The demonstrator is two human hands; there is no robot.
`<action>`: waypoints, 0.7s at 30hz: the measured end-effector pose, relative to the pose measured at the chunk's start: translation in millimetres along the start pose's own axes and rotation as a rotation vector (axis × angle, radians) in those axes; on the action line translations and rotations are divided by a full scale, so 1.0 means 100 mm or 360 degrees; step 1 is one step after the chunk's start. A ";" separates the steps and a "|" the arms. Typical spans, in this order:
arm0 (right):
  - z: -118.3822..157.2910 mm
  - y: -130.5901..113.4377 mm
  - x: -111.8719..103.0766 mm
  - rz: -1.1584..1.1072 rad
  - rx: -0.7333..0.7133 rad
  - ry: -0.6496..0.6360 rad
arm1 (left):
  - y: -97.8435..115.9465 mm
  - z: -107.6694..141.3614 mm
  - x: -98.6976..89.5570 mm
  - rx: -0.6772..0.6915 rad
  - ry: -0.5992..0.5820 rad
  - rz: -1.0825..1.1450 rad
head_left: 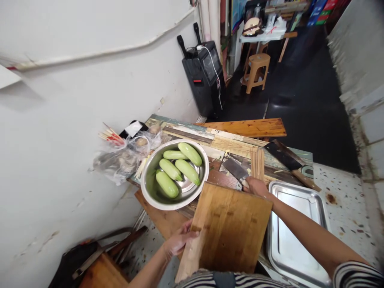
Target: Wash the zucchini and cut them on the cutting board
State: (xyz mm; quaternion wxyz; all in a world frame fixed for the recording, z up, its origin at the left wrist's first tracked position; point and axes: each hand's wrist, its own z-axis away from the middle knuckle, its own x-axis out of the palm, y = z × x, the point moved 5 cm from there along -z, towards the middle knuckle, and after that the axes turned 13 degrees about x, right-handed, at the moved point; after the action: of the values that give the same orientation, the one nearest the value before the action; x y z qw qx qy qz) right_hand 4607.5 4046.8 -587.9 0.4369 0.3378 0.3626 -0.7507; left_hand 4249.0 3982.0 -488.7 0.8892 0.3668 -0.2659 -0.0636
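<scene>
My left hand [181, 239] is closed on the left edge of a thick wooden cutting board [232, 230], which is tilted near my body. Beyond the board, my right hand [256, 187] grips the handle of a cleaver [235, 168], its blade pointing away to the left over the table. Part of that hand is hidden behind the board's far edge. To the left, a round steel basin [144, 182] holds several pale green zucchini [167, 185]. A bundle of wooden skewers [257, 163] lies just past my right hand.
A steel tray [297, 232] sits at right, below another large knife [283, 155]. Plastic bags [120, 162] and a bunch of red-marked sticks [112, 136] crowd the wall side. A wooden bench [246, 128], black speaker [204, 78] and stool [258, 68] stand beyond the table.
</scene>
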 end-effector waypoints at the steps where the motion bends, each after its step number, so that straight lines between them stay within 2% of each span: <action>1: -0.03 0.03 -0.02 -0.0012 -0.0009 0.0016 | -0.03 -0.04 -0.01 -0.0008 -0.0004 0.0006; 6: -0.14 0.24 -0.24 -0.0156 -0.0010 0.0163 | -0.10 -0.26 -0.15 -0.0026 0.0010 -0.0020; 10: -0.18 0.41 -0.42 -0.0307 0.0083 0.0279 | -0.14 -0.49 -0.22 -0.0049 0.0010 -0.0017; 13: -0.12 0.54 -0.46 -0.0434 0.0172 0.0322 | -0.15 -0.66 -0.22 -0.0099 -0.0006 -0.0014; 17: -0.01 0.69 -0.43 -0.0618 0.0257 0.0285 | -0.13 -0.82 -0.25 -0.0155 -0.0005 -0.0023; 21: -0.03 0.59 -0.41 -0.0807 0.0210 0.0119 | -0.13 -0.83 -0.37 -0.0197 0.0024 -0.0008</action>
State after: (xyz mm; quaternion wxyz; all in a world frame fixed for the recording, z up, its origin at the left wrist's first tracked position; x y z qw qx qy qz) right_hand 4677.2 4045.4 -570.8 0.1983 0.2913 0.4018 -0.8452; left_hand 4261.9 4034.7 -562.1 0.9120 0.3121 -0.2539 -0.0793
